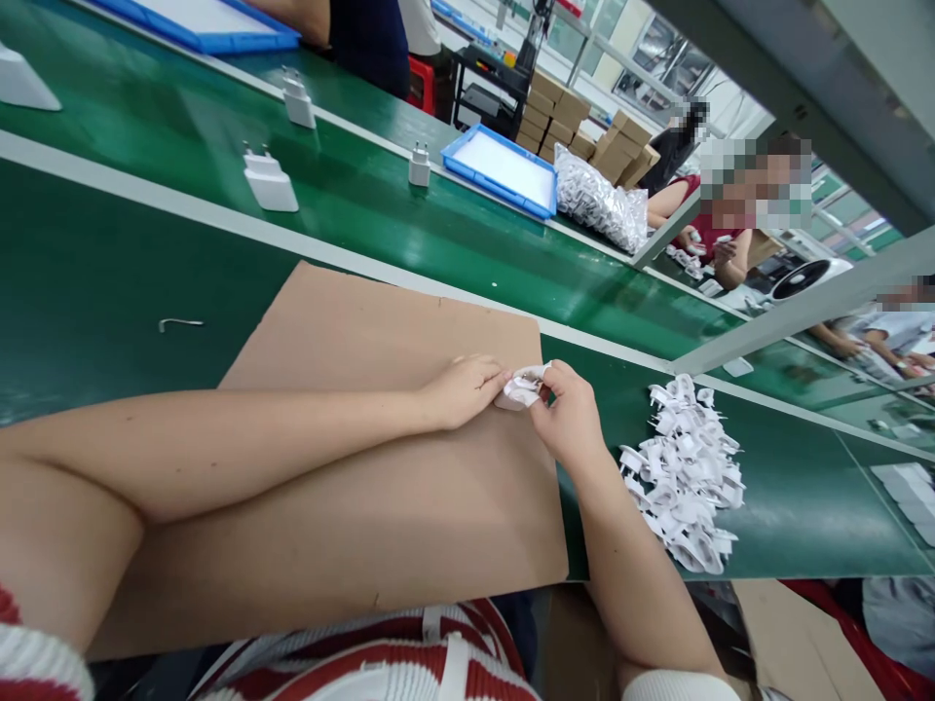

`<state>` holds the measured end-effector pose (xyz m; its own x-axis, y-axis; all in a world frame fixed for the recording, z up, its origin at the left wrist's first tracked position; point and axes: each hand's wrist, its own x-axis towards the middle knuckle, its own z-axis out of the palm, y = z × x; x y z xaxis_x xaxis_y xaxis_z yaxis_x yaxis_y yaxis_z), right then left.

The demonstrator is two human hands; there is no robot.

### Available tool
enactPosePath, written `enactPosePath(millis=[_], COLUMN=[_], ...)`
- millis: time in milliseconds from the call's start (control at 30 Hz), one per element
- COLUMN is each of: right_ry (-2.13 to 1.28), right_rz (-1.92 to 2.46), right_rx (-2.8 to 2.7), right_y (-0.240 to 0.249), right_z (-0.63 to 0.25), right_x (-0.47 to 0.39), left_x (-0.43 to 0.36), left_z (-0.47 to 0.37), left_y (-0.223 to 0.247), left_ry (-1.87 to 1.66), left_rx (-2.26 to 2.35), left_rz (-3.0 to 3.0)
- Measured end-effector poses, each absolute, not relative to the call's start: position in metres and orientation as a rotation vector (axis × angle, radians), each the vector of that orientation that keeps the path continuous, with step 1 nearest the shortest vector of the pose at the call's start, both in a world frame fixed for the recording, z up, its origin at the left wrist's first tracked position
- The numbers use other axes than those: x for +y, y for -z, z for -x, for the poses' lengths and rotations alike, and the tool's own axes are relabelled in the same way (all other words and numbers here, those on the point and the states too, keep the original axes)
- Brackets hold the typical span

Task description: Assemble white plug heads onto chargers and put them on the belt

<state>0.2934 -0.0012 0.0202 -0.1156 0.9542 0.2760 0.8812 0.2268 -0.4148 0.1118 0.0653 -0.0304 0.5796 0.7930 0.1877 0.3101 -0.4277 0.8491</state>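
A small white plastic charger part (520,389) is held just above the cardboard sheet (409,506), near the sheet's right side. My left hand (466,389) has its fingertips closed on the part's left end. The right end is pinched between the thumb and fingers of my right hand (572,414). The part's hollow or recessed side seems to face up, but its detail is too small to make out. Right of my right forearm lies a heap of white plug parts (687,477) on the green table.
Beyond a pale rail (351,255) runs a green belt with several white plug chargers (270,183) on it. Blue trays (504,170) and a bag of white parts (599,200) stand on its far side. A bent metal tool (180,323) lies left. Co-workers sit opposite.
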Motion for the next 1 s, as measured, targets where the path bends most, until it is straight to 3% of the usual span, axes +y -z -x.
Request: enactPosePath(millis=[333,500,800,1000], right_ry=[-0.588,-0.515,-0.665,-0.812], right_rz=[1.607,1.568,1.536,1.496], right_rx=[-1.675,-1.435,-1.586,-1.538], right_y=[-0.002,0.004,0.026,0.023], right_z=[-0.293,-0.295,-0.279,-0.279], right_x=[-0.001,0.002,0.003,0.002], left_x=[0.063,0.088,0.235,0.262], left_z=[-0.107,-0.124,-0.109,-0.084], left_y=[0.032,0.028,0.018,0.003], left_ry=[-0.848,-0.663,-0.908,-0.871], left_rx=[0.664,0.785,1.728,2.009], left_rz=[-1.856,-1.898,-1.836,-1.637])
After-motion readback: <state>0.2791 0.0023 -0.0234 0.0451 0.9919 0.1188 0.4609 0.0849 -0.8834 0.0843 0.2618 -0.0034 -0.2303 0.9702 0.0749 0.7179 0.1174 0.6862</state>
